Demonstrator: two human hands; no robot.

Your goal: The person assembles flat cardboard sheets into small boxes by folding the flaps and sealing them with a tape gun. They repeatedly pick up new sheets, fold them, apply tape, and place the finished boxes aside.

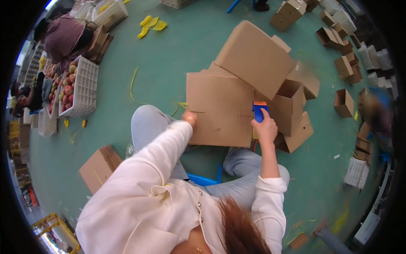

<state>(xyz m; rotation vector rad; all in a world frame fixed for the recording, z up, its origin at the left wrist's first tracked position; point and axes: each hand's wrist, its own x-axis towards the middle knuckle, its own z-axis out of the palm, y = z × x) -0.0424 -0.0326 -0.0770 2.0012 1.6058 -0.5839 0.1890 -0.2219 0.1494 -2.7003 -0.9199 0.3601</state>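
Note:
A brown cardboard box [220, 108] lies in front of my knees, its broad face turned up toward me. At its left edge is my left hand [190, 118], closed on the cardboard, with most of its fingers hidden. My right hand [265, 127] grips a blue tape dispenser [258, 112] with an orange front edge, held over the box's right side. Behind, a larger flat-faced carton [255, 59] leans across the pile. Open brown boxes [291, 106] lie close to the right of the tape dispenser.
White plastic crates [86, 86] of apples [67, 91] stand at the left, near a person in a checked top [65, 38]. Folded cartons [101, 167] lie by my left knee. Yellow pieces [151, 24] and straps [133, 82] litter the green floor. Boxes [344, 103] line the right.

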